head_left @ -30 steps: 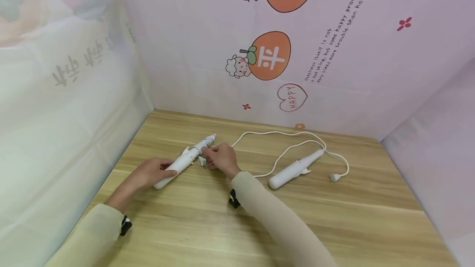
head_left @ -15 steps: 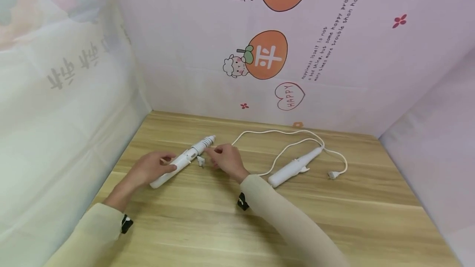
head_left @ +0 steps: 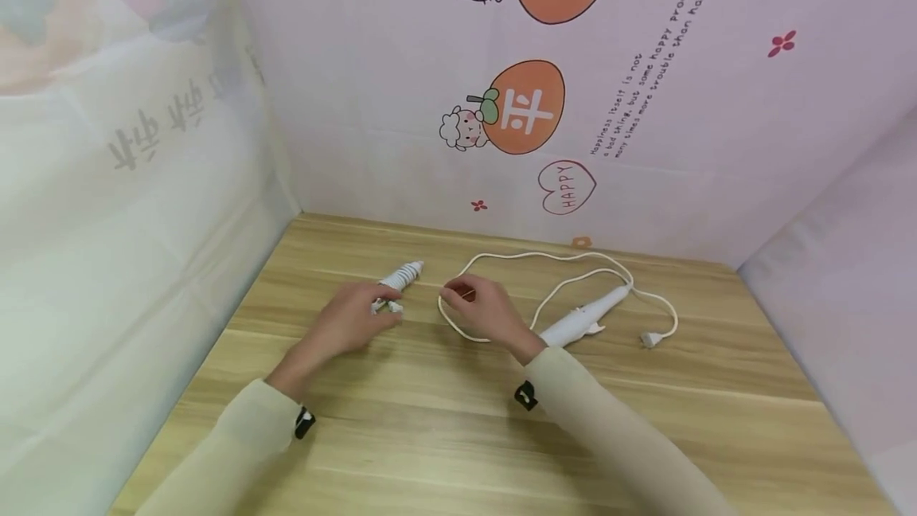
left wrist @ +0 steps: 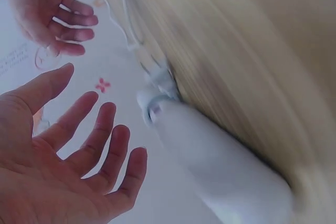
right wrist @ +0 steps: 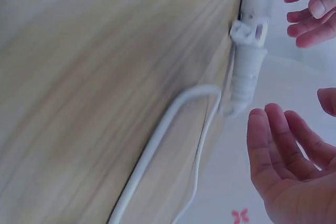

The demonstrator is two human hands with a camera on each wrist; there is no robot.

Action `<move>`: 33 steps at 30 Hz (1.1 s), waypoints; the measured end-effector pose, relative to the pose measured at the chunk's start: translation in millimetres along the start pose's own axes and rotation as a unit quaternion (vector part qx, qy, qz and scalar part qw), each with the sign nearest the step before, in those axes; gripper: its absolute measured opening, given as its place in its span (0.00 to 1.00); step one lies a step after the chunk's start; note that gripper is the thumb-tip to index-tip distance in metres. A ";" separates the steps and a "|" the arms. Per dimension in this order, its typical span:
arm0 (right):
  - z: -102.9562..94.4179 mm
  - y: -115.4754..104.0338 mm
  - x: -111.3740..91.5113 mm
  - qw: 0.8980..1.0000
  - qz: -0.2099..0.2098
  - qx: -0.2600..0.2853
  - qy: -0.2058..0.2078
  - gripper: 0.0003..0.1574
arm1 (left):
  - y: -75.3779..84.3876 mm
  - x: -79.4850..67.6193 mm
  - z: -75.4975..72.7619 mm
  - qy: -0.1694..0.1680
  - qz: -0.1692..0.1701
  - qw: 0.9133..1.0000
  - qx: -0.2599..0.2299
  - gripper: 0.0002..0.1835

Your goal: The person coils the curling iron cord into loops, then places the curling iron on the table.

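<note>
A white wand-shaped appliance [head_left: 403, 275] lies at the left of the table, its cord wound around the tapered end. Its plug [head_left: 387, 306] hangs beside the coils. My left hand [head_left: 351, 317] is over its thick handle, hiding most of it in the head view; in the left wrist view the fingers are spread, holding nothing, apart from the handle [left wrist: 226, 161]. My right hand [head_left: 494, 313] hovers by the loose cord loop of a second white wand [head_left: 576, 325], and its fingers are loosely bent around nothing in the right wrist view.
The second wand's white cord [head_left: 530, 254] loops across the back of the wooden table [head_left: 430, 436]. Its plug [head_left: 650, 339] lies at the right. Printed cloth walls [head_left: 387, 102] stand behind and at both sides.
My right hand has drawn away from the coiled end of the left wand, moving right toward the other cord. My left hand has come off the handle and shifted right.
</note>
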State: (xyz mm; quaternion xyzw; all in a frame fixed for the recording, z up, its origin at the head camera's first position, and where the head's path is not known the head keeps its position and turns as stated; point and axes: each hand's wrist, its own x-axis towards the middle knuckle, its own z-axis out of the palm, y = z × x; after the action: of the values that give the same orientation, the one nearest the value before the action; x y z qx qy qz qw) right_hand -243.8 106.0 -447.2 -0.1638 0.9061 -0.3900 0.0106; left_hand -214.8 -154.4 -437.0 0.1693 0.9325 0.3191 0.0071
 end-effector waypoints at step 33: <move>-164.7 115.7 -47.3 0.990 -0.019 -0.102 0.093 0.24 | 114.6 80.7 89.8 -0.075 0.068 0.995 -0.011 0.24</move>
State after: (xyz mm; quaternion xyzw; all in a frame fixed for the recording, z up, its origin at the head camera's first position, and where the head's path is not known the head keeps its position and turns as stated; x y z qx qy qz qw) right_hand -256.6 310.5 -419.9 -0.1446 0.9348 -0.3092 -0.0981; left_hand -244.4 9.4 -432.4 0.2555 0.9122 0.3152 0.0574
